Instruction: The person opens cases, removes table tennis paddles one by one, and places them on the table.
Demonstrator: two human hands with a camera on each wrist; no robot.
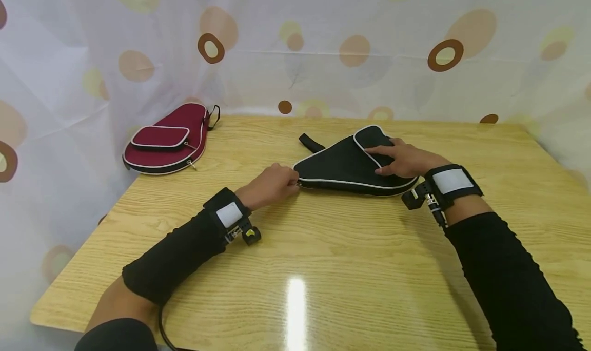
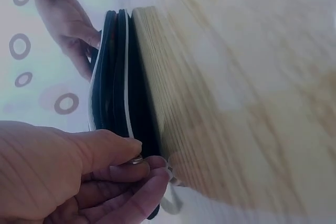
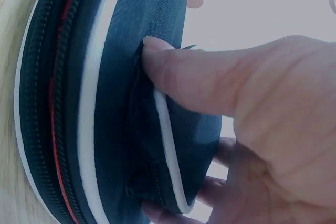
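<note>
A black paddle-shaped racket case (image 1: 332,162) with white piping lies on the table, its narrow end to the left. At that narrow end my left hand (image 1: 273,186) pinches the small metal zipper pull (image 2: 137,159) between thumb and forefinger. My right hand (image 1: 408,158) rests spread on the wide end, over the small front pocket (image 1: 371,138). Seen from the right wrist, the thumb (image 3: 184,74) presses by the pocket's piped edge, with other fingers partly hidden behind the pocket. The side zipper (image 3: 58,124) stands parted there, and a strip of red lining shows.
A dark red racket case (image 1: 177,130) with white piping and its own pocket lies at the back left of the wooden table (image 1: 258,284). A black strap (image 1: 310,142) sticks out behind the black case. A patterned curtain (image 1: 295,74) hangs along the table's back edge.
</note>
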